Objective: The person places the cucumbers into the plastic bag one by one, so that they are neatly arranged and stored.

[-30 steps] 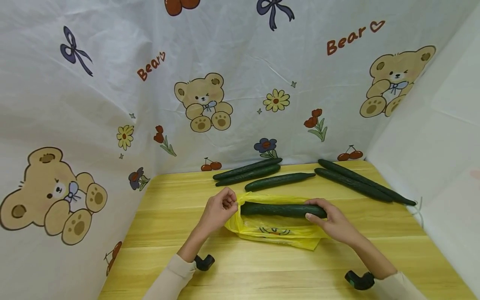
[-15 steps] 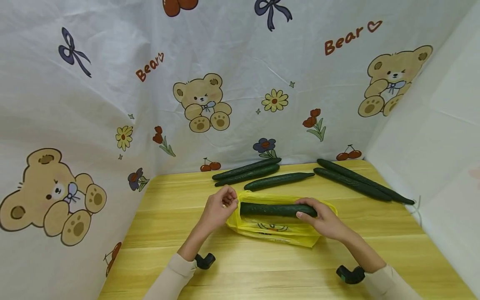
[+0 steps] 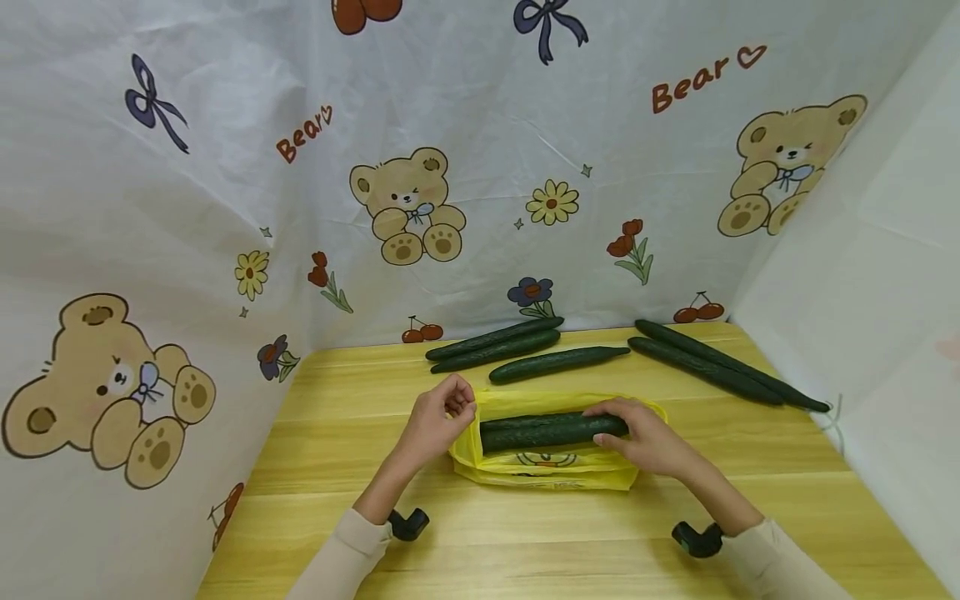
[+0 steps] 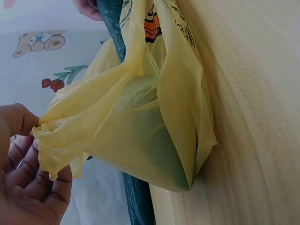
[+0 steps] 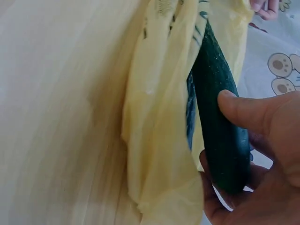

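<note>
A thin yellow plastic bag (image 3: 555, 482) lies on its side on the wooden table, its mouth spread upward. My left hand (image 3: 441, 419) pinches the bag's gathered left end between thumb and finger, clearest in the left wrist view. Inside the bag opening is a long dark green cucumber (image 3: 547, 432), its left end hidden by the plastic. My right hand (image 3: 647, 437) grips its right end, thumb on one side and fingers round the other, as the right wrist view shows. Beside the held cucumber, a second dark green length (image 5: 190, 112) shows within the bag.
Behind the bag lies a single cucumber (image 3: 558, 364). A pair of cucumbers (image 3: 495, 348) rests at the back left and another pair (image 3: 712, 367) at the back right. A bear-print cloth (image 3: 495, 208) hangs along the table's back edge.
My right hand has moved left with the cucumber, which now sits lower and further into the bag. The bag's mouth has shifted around it. My left hand stays in place.
</note>
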Tool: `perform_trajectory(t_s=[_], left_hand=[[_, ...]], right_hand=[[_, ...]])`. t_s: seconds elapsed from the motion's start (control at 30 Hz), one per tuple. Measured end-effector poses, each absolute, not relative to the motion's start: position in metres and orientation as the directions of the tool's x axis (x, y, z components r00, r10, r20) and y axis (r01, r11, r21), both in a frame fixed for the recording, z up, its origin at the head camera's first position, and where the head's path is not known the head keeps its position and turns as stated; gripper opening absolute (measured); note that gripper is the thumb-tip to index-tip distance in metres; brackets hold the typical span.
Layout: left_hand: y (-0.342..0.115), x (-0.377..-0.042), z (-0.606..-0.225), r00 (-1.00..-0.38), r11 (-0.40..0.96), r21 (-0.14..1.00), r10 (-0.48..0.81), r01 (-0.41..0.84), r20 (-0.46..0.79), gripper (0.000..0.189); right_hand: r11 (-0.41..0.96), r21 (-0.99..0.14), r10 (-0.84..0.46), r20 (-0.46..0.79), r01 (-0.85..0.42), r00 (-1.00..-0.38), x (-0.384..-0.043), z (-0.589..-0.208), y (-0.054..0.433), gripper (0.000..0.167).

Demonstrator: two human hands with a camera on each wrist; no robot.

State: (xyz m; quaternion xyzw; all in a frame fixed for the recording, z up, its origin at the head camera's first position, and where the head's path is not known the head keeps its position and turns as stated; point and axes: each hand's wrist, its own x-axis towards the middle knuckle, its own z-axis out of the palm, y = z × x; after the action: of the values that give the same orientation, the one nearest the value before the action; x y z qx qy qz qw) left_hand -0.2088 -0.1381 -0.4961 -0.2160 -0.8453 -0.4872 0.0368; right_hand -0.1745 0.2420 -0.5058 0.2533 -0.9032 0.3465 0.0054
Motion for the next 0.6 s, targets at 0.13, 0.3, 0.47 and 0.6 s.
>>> perform_trajectory(t_s=[0.13,0.3,0.47,0.6], left_hand=[[-0.139,-0.209,-0.497,-0.904,0.43,0.81,0.33,0.4,0.271,0.014],[-0.139,-0.209,-0.499,-0.902,0.433,0.805,0.332,0.406,0.276,0.014],[-0.14,-0.21,-0.499,-0.904,0.436,0.804,0.325,0.403,0.277,0.014],[-0.14,-0.21,-0.499,-0.908,0.434,0.81,0.32,0.395,0.271,0.014]], right_hand=[[0.69,-0.524,-0.457,0.22,-0.499,-0.862,-0.174,-0.514,0.238,0.036],[0.78,-0.362,-0.44,0.266,-0.511,-0.858,-0.17,-0.525,0.232,0.036],[0.804,-0.317,-0.423,0.292,-0.504,-0.858,-0.168,-0.526,0.227,0.031],[0.806,-0.342,-0.414,0.259,-0.484,-0.873,-0.169,-0.523,0.227,0.029]])
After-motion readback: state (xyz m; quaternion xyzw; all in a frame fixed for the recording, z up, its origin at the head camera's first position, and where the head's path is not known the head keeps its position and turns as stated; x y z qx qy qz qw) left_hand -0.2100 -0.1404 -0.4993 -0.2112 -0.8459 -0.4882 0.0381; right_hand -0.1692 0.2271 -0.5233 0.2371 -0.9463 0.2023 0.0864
